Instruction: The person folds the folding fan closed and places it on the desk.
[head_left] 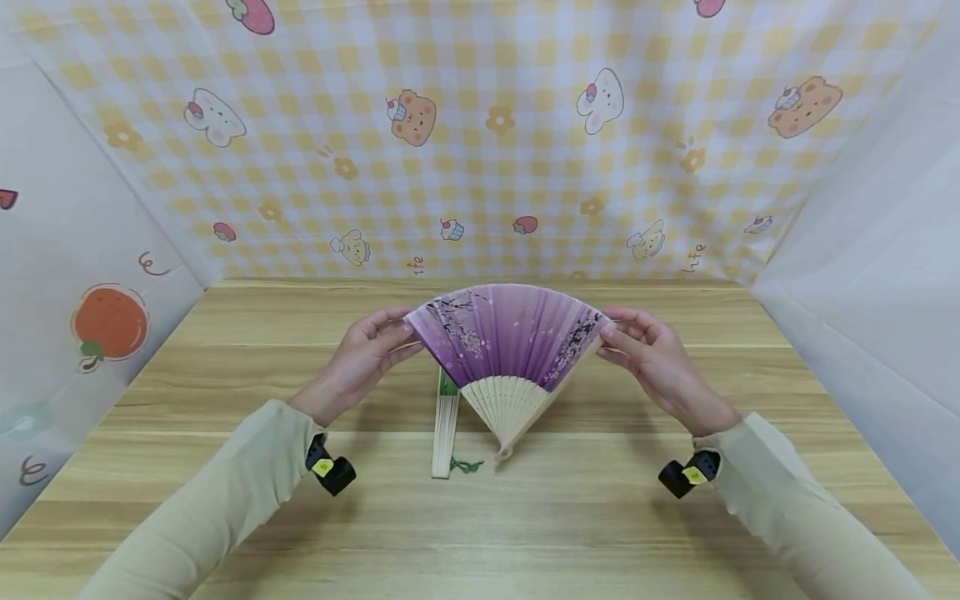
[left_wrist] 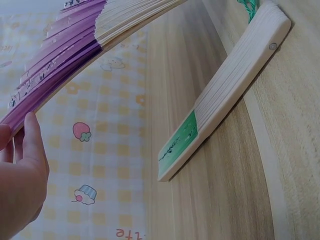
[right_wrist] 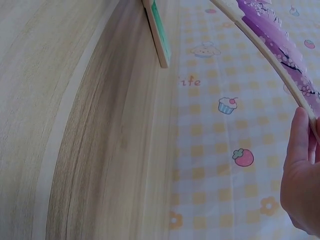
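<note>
A purple folding fan (head_left: pixel 517 333) with a blossom print and pale wooden ribs is spread wide in the middle of the head view. My left hand (head_left: pixel 367 354) pinches its left outer corner between thumb and fingers. At the opposite corner my right hand (head_left: pixel 652 358) grips the other end stick in the same way. The fan is raised off the table, its pivot end pointing down toward me. Behind its lower left edge lies a folded green fan (left_wrist: pixel 225 90) with pale ribs, partly hidden in the head view. A green tassel (head_left: pixel 467 466) trails beside it.
The wood-grain table (head_left: pixel 480 533) runs back to a yellow checked cloth (head_left: pixel 495 167) with cartoon prints. White cloths hang at the left (head_left: pixel 67 250) and right (head_left: pixel 870 275). A black wrist camera (head_left: pixel 330 467) sits on the left sleeve, another (head_left: pixel 690 473) on the right.
</note>
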